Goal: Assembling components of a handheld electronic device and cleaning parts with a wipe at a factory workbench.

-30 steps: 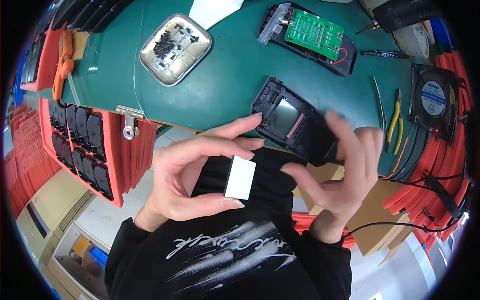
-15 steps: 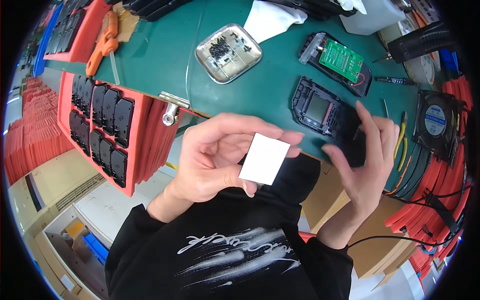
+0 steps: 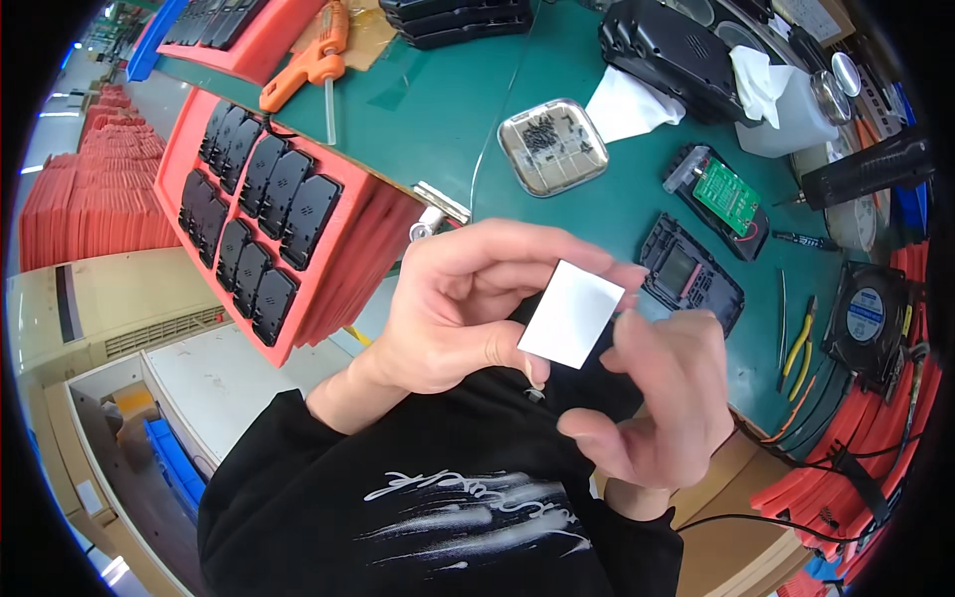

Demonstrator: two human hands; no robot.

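While left hand [image 3: 453, 308] pinches white square sheet [image 3: 570, 314], right hand [image 3: 652, 403] touches its edge, fingers loosely curled, over green workbench [image 3: 448, 109]

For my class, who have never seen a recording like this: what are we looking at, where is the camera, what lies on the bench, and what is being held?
A wide fisheye camera on a person's head looks down at their own bare hands, so straight edges bend. The left hand pinches a small white square piece; the right hand is at its edge. Behind lies a green bench with a metal dish of small dark parts, a black housing, a green circuit board, yellow pliers, an orange tool, and a red tray of black covers.
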